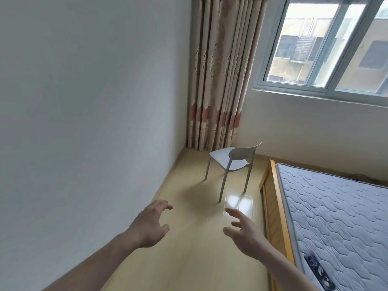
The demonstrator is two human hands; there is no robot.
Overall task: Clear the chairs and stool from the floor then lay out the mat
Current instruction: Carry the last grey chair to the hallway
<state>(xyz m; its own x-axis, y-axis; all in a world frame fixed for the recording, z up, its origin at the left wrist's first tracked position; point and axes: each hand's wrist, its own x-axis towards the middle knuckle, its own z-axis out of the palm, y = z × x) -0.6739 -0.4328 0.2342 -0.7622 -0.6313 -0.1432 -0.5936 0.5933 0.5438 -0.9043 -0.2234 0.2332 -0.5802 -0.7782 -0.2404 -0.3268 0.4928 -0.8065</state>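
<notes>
Wall (84, 101) fills the whole left of the frame, bare and pale, and along its foot a narrow strip of floor (189, 259) runs toward the corner in the upper middle. At the lower left, the left hand (150, 224) is stretched forward over that floor, fingers spread and curled, nothing held in it. Just to its right, at the lower middle, the right hand (244, 235) is raised in the same way, released and empty, palm turned inward. The two hands are set apart with a gap between them, which is judged to be a reach made ready for a two-handed hold.

Beyond the hands, in the middle of the frame, the chair (232, 162) is found standing upright on its four legs, well apart from both hands, its back turned toward the bed and its seat facing the curtain (218, 80) that hangs in the corner. The chair is not yet cleared from the floor. No stool and no mat can be seen.

To the upper right a window (327, 45) is set in the far wall. At the lower right the bed (336, 217) is placed with its wooden frame hard along the strip of floor, so that little room is left for carrying the chair out.
</notes>
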